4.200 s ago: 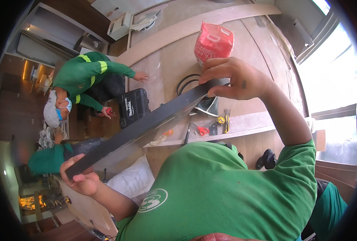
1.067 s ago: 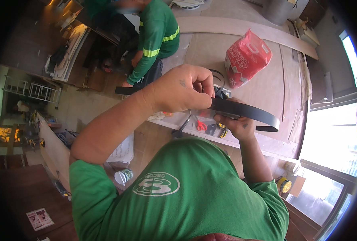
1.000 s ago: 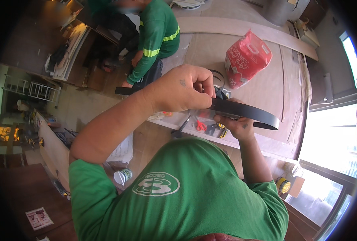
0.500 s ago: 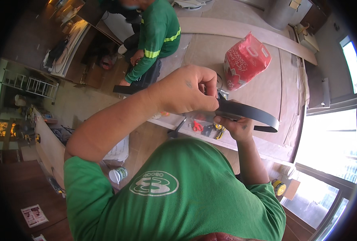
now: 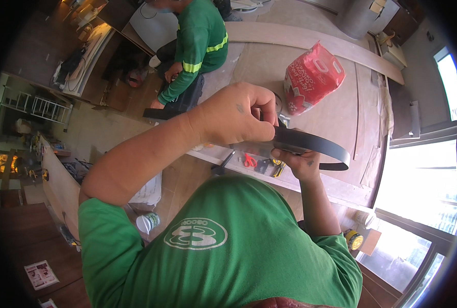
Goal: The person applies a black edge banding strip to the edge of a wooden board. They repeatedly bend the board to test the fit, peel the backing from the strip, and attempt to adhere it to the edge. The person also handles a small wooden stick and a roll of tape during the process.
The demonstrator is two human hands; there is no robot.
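A black flexible strip (image 5: 318, 142), curled back on itself in a wide loop, is held up in front of my chest. My left hand (image 5: 236, 114) pinches its left end between bent fingers and thumb. From below, my right hand (image 5: 304, 163) grips the strip near that same end, with its thumb pointing left; part of its fingers is hidden behind the strip. Under the hands, red-handled scissors (image 5: 250, 160) and a yellow-and-black tool (image 5: 278, 168) lie along the near edge of the work surface (image 5: 336, 187). A dark T-shaped tool (image 5: 224, 163) lies left of the scissors.
A red printed bag (image 5: 314, 77) stands on the surface beyond my hands. At the upper left a co-worker in a green shirt (image 5: 200, 38) reaches toward a black case (image 5: 184, 100). A white tub (image 5: 147, 223) is on the floor left of me. Windows (image 5: 418, 179) are at the right.
Both hands keep their hold on the strip, with almost no movement. The whole view has shifted slightly, and the co-worker's upper body has moved a little.
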